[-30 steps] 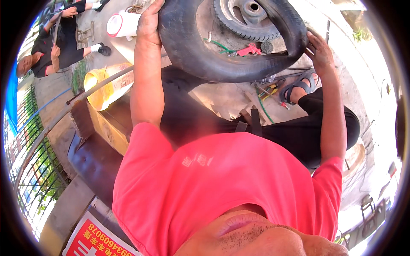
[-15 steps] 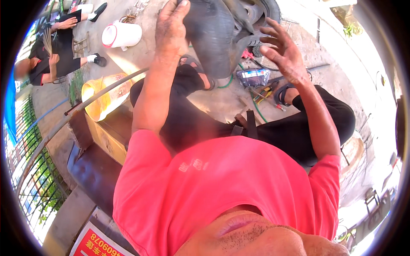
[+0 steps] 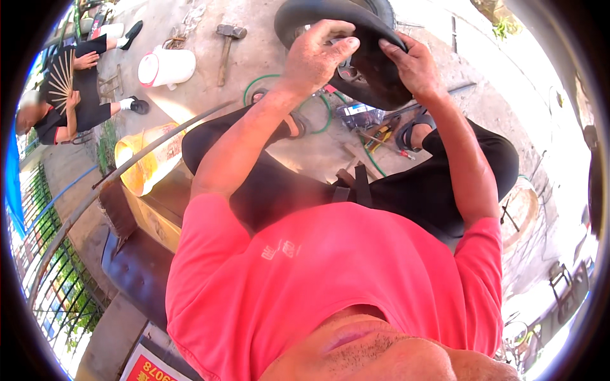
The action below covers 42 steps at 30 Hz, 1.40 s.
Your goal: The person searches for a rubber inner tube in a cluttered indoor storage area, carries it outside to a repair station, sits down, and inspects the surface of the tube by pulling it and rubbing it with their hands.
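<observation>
1. Inner tube [image 3: 376, 79], left: left hand [image 3: 314, 60] before it, thumb and fingers slightly parted; grip cannot be told.
2. Centre: black ring, raised above the ground [image 3: 264, 47], in front of a tyre [image 3: 384, 11].
3. Right: right hand [image 3: 419, 71] grasps the edge between thumb and fingers.

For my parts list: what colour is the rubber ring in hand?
The rubber ring is black, shown in the head view.
</observation>
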Each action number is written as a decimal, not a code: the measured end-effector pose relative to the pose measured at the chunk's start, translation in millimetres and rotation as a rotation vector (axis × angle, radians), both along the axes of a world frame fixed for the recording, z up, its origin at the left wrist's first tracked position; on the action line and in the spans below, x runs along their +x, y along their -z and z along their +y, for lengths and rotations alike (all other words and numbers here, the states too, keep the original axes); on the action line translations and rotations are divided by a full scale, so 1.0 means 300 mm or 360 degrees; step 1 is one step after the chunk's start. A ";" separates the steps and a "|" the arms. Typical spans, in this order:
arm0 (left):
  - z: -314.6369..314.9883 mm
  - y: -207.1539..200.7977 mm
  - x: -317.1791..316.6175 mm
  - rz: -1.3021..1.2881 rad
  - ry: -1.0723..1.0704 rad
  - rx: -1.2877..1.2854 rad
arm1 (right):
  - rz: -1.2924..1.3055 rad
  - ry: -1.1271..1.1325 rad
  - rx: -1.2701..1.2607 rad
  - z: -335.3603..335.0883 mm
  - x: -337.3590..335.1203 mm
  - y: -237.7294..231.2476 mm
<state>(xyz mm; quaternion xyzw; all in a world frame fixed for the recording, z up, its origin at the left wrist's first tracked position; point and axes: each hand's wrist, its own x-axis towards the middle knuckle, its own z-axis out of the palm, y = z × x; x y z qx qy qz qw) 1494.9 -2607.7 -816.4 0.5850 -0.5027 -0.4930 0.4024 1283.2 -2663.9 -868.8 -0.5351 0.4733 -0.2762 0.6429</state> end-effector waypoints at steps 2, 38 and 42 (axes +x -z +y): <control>-0.012 0.012 0.055 -0.0003 -0.0111 -0.0109 | -0.0058 -0.0047 0.0197 -0.024 -0.058 -0.067; 0.020 -0.063 0.418 0.1061 -0.0498 0.0114 | -0.0225 0.0501 0.0279 -0.185 -0.337 -0.063; 0.039 -0.049 0.475 0.1001 -0.0584 0.0116 | -0.0341 0.0448 0.0397 -0.193 -0.309 -0.044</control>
